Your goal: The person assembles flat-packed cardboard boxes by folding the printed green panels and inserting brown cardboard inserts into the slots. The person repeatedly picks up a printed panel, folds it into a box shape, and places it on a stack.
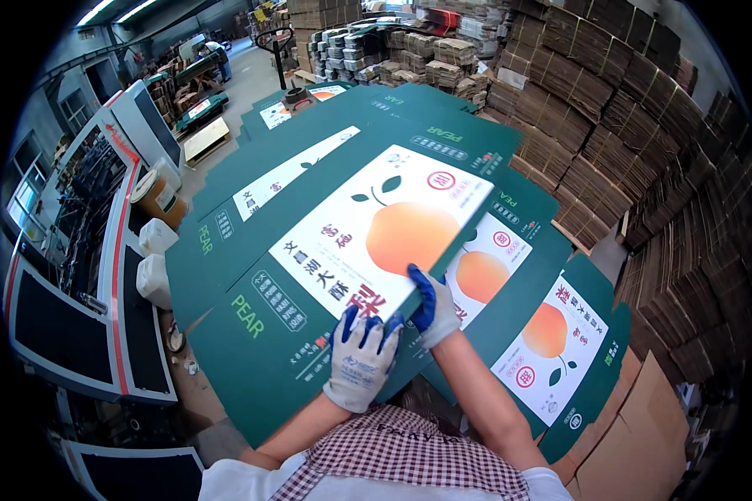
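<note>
A flat green cardboard box blank (251, 367) with a white panel and a printed orange-yellow fruit lies on top of a pile in front of me. Gloved in white with blue fingertips, my left hand (361, 361) rests on its near part, fingers stretched apart over the printed panel. My right hand (436, 309), in a matching glove, grips the blank's right edge; some of its fingers are hidden. Underneath, another printed blank (481, 265) sticks out to the right. Nearer my right forearm lies one more blank (551, 334), its print turned the other way.
Tall bundled stacks of brown cardboard (585, 92) rise at the right and back. A machine with dark panels (75, 321) stands at the left, beside white jugs (153, 280) and a brown drum (159, 199). Behind the pile is a pallet jack handle (277, 58). A person (219, 58) is far off.
</note>
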### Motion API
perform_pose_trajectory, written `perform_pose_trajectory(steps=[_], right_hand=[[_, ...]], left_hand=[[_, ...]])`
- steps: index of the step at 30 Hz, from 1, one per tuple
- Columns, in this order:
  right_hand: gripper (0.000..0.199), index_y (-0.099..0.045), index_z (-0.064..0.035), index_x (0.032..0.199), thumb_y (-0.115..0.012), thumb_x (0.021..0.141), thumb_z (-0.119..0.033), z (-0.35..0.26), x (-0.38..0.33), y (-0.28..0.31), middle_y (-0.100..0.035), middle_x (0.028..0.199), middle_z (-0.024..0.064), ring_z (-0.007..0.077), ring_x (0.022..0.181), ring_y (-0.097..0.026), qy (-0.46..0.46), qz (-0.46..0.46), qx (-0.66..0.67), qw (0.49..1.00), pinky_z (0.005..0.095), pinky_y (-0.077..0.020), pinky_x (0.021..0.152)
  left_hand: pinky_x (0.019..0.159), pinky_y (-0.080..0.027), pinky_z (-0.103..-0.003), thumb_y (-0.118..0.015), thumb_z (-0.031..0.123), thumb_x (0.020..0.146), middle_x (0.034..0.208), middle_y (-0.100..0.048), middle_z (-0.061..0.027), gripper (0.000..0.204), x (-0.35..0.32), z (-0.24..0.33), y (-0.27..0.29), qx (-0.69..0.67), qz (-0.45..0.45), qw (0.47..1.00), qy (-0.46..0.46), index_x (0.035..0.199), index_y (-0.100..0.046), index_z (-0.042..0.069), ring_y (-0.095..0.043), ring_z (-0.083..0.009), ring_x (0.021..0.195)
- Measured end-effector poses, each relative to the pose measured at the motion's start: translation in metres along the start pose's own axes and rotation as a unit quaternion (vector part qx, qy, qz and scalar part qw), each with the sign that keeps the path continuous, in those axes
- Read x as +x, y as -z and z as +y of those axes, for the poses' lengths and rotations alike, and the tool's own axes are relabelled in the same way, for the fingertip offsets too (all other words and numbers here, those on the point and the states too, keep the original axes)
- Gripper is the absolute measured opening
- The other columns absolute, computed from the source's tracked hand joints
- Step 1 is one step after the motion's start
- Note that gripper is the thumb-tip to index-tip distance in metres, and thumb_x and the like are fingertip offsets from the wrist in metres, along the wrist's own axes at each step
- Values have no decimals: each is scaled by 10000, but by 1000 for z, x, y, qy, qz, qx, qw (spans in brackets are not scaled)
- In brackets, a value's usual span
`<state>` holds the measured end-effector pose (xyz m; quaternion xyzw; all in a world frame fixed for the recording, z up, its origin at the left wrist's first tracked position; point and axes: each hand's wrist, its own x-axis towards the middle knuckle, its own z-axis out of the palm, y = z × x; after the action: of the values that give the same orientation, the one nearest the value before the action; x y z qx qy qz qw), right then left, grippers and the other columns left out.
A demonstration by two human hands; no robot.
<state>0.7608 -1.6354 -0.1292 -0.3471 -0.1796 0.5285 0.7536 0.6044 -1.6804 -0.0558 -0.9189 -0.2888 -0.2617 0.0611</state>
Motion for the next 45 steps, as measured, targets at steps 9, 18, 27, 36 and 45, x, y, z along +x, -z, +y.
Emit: perform_pose_trajectory(steps=[9, 18, 27, 36, 45], right_hand=[[229, -504, -11, 1030, -559, 820, -83, -52, -76, 180, -576, 963, 118, 253, 890, -586, 41, 176, 128, 975, 393, -494, 795], [350, -423, -30, 1121, -566, 801, -39, -58, -90, 275, -533, 1049, 148, 311, 947, -564, 71, 240, 130, 959, 443, -490, 809], [338, -458, -6, 1042, -635, 757, -45, -42, -6, 277, -571, 937, 132, 258, 804, -603, 37, 242, 124, 962, 386, -524, 706], [348, -502, 5, 1016, -663, 717, -71, -73, 15, 239, -585, 870, 121, 213, 745, -598, 26, 285, 51, 957, 324, -504, 641], [590, -414, -86, 1238, -633, 733, -299, -90, -1, 286, -569, 1021, 201, 260, 937, -569, -5, 450, -378, 809, 342, -449, 799]], left_hand=[[1020, -122, -532, -548, 492, 743, 1262, -401, -150, 643, -15, 30, -27, -74, -263, 962, -2, 1252, -424, 119, -325, -307, 1203], [1047, -54, -499, -515, 586, 724, 1357, -284, -162, 746, -34, 22, -107, -47, -323, 939, 113, 1299, -364, 135, -188, -308, 1287], [1038, -83, -509, -553, 531, 719, 1375, -248, -156, 752, -37, 2, -153, -25, -325, 934, 148, 1316, -325, 134, -198, -327, 1275], [1019, -89, -551, -575, 527, 692, 1372, -243, -177, 797, -13, 17, -194, -42, -317, 944, 77, 1316, -314, 105, -189, -378, 1266], [1012, -145, -542, -624, 562, 633, 1396, -218, -139, 892, 45, 103, -257, -2, -373, 928, 16, 1338, -287, 132, -175, -355, 1284]])
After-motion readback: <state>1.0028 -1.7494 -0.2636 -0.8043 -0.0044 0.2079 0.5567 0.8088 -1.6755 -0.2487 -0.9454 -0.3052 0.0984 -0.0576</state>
